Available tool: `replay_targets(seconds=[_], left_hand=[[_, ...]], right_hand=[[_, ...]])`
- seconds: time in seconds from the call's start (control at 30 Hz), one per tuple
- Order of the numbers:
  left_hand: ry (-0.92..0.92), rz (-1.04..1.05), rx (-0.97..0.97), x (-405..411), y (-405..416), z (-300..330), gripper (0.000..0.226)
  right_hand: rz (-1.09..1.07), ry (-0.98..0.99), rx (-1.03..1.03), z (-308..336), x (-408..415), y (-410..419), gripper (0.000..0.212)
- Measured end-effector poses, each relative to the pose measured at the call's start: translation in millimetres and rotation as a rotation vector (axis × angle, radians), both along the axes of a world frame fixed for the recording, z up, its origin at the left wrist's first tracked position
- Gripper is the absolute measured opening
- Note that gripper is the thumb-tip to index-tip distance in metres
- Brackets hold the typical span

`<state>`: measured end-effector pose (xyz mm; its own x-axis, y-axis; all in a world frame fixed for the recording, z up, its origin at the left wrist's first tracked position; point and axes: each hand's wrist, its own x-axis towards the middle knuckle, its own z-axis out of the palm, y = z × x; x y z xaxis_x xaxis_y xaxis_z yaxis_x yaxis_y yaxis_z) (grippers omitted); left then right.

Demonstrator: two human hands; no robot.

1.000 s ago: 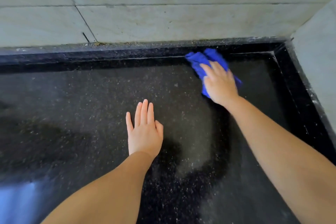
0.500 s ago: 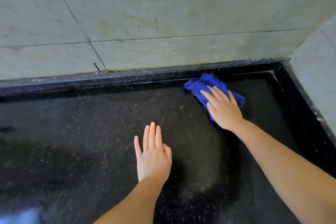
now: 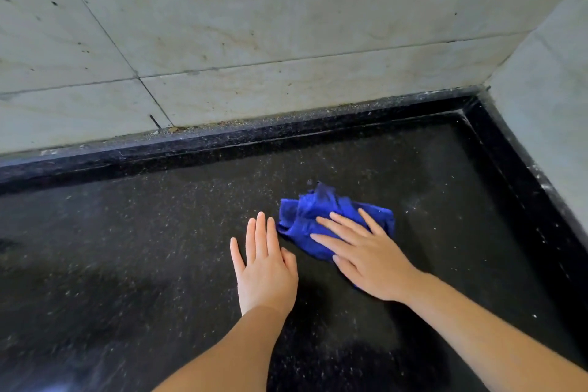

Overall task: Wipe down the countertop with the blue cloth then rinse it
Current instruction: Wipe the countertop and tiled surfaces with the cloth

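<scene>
One head-worn camera looks forward and down, close over the countertop (image 3: pixel 133 264) corner

My right hand (image 3: pixel 370 259) is pressing a deep blue cloth (image 3: pixel 321 216) on the black, white-flecked countertop (image 3: pixel 127 264); pale grey-green wall tiles (image 3: pixel 286 25) are showing faint tan veining.

Black speckled tabletop (image 3: pixel 133 264), glossy, with raised dark rim along back and right edges meeting at far right corner. Crumpled blue cloth (image 3: pixel 318 210) lying on it right of centre, pressed flat under right hand (image 3: pixel 366 258). Left hand (image 3: pixel 265 270) palm-down on bare surface just beside cloth.
</scene>
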<state>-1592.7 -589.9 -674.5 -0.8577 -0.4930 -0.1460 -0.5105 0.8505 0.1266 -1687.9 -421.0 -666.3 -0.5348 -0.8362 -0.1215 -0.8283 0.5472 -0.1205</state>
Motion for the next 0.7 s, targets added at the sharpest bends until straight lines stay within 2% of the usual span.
replay_targets(seconds=[0.03, 0.17, 0.3, 0.4, 0.43, 0.5, 0.57, 0.63, 0.7], left_hand=[[0.020, 0.000, -0.007, 0, 0, -1, 0.057], [0.036, -0.005, 0.000, 1, 0, -2, 0.057], [0.017, -0.020, 0.027, 2, 1, -1, 0.063], [0.009, -0.014, 0.012, 1, 0, -1, 0.059], [0.020, -0.013, 0.004, 1, 0, -1, 0.057], [0.042, -0.014, 0.001, 0, 0, -3, 0.056], [0.033, -0.017, 0.023, 0, 1, -2, 0.059], [0.003, -0.028, 0.027, 1, 2, -1, 0.064], [0.002, -0.035, 0.023, 2, 1, 0, 0.066]], right_hand=[[-0.019, 0.041, 0.005, -3, -18, 7, 0.047], [-0.407, 0.010, 0.008, -5, -56, 2, 0.053], [-0.459, 0.020, 0.024, -6, -49, -6, 0.064], [-0.548, 0.058, 0.001, -4, -9, -28, 0.058], [-0.500, 0.034, -0.013, -6, 12, -36, 0.055], [-0.242, 0.023, -0.041, -7, 34, -33, 0.052], [-0.070, -0.016, -0.017, -1, -1, -13, 0.051], [-0.208, 0.017, 0.009, 0, -57, 15, 0.052], [-0.554, -0.046, 0.060, -1, -105, 46, 0.051]])
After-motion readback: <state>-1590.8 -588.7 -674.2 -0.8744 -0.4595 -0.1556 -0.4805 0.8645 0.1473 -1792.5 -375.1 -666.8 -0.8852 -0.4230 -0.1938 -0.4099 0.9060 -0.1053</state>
